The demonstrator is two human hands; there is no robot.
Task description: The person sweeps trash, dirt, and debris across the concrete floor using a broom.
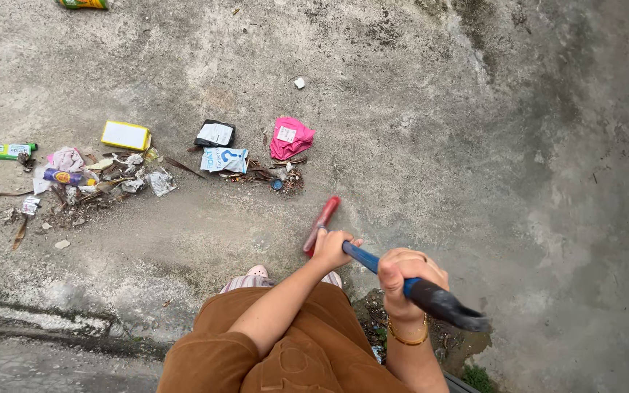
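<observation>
- The left hand [331, 247] is gripping the broom handle [373, 263] low down, fingers wrapped tight around the blue shaft near its red lower end [322, 222].
- The right hand [405, 280] is clamping the same handle higher up — fingers curled fully around it, a gold bangle [408, 338] sitting on the wrist.
- The handle is slanting across the concrete ground [416, 131], its red end pointing toward the litter.
- A pink wrapper [290, 137], a yellow box [125, 135] and a green bottle [10, 151] are lying well apart from the hands.
</observation>
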